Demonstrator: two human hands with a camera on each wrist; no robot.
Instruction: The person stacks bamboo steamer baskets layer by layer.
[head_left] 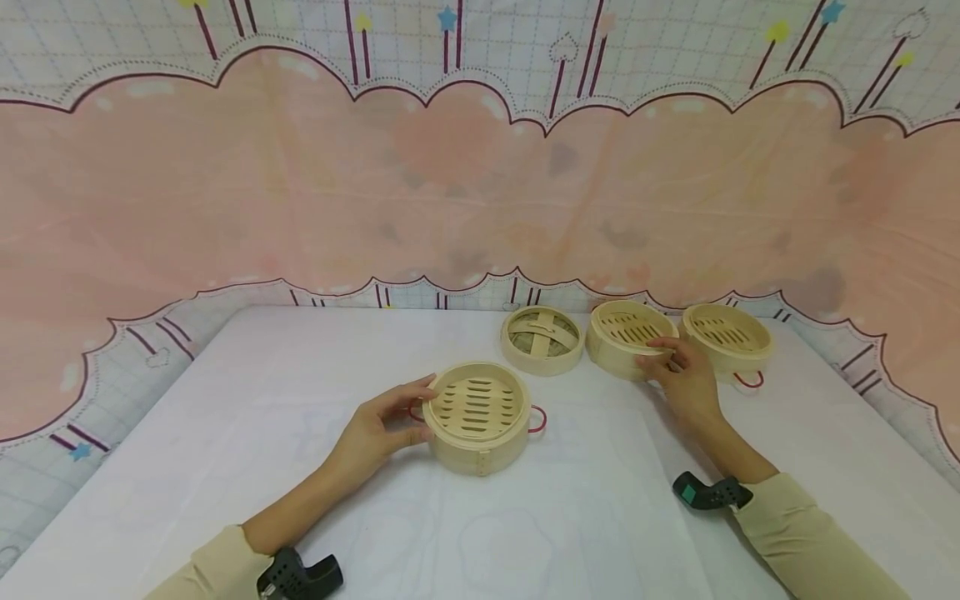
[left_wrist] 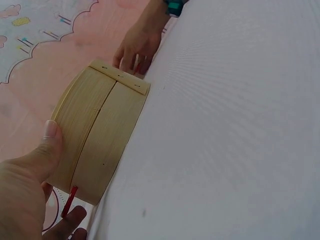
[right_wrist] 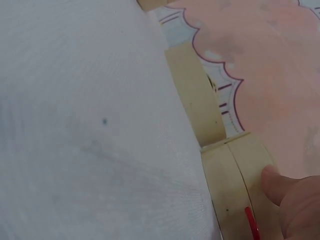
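Right now the left hand grips the near steamer basket by its left wall at mid-tabletop. Further back and rightward, the right hand grips a second basket, so each basket lies nearest its own hand.

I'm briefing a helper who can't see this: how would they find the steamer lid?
On the white table, look along the far edge at the row of three bamboo rounds. The lid is leftmost, untouched, shallower, with crossed strips instead of slats.
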